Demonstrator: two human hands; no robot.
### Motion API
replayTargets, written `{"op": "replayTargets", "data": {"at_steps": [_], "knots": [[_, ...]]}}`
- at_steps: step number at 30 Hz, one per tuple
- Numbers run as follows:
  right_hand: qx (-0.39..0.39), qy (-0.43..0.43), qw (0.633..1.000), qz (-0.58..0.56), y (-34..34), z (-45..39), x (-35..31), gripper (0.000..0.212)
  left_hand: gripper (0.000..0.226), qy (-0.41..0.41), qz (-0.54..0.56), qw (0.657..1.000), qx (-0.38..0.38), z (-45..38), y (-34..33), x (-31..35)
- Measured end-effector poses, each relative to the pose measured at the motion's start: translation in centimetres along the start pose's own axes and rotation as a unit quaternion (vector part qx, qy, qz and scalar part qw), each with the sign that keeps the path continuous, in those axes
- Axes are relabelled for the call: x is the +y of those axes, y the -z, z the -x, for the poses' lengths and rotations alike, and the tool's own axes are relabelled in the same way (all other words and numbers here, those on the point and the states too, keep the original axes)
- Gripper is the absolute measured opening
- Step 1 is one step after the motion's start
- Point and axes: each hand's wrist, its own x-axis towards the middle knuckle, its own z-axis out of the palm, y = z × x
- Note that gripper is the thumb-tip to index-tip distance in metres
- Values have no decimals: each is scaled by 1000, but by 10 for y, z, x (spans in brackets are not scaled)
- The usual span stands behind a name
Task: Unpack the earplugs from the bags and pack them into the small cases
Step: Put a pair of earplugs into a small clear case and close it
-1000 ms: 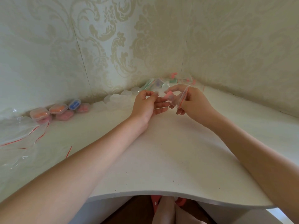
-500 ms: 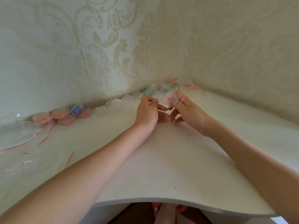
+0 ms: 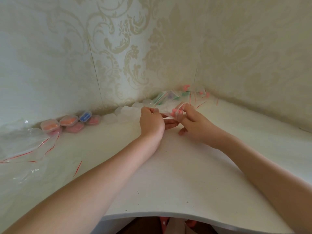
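Clear plastic, red-striped: at frame centre we pinch a small bag point(image 3: 170, 110) between left hand point(image 3: 152, 121) and right hand point(image 3: 194, 123), pink earplugs point(image 3: 176, 113) inside, just above the white tabletop point(image 3: 168, 174). Filled cases point(image 3: 65, 123) line the wall at left; more bags point(image 3: 182, 96) fill the corner behind.

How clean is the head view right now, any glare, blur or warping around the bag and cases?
Head view: soft, even light with faint shadows; wide-angle warping bows the table edge and the wall seams. Glare streaks the empty bags at left. The small bag gripped by left hand and right hand is see-through and hard to outline. The filled cases look soft but their colours read.
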Motion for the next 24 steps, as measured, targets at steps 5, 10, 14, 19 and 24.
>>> {"op": "replayTargets", "data": {"at_steps": [5,10,14,19,24], "knots": [[-41,-46,990,-124,4,4,-5,19,8,15,13,999,30,-5,0,0],[-13,-91,977,-193,13,3,-4,23,9,-8,29,996,80,-16,13,7],[22,-105,985,-133,16,2,2,18,19,-204,-109,972,44,-2,13,9],[21,-74,995,-62,15,8,3,20,25,-307,-167,930,115,-1,39,43],[28,-63,997,-38,12,12,-5,19,23,-243,-129,939,204,2,102,93]]}}
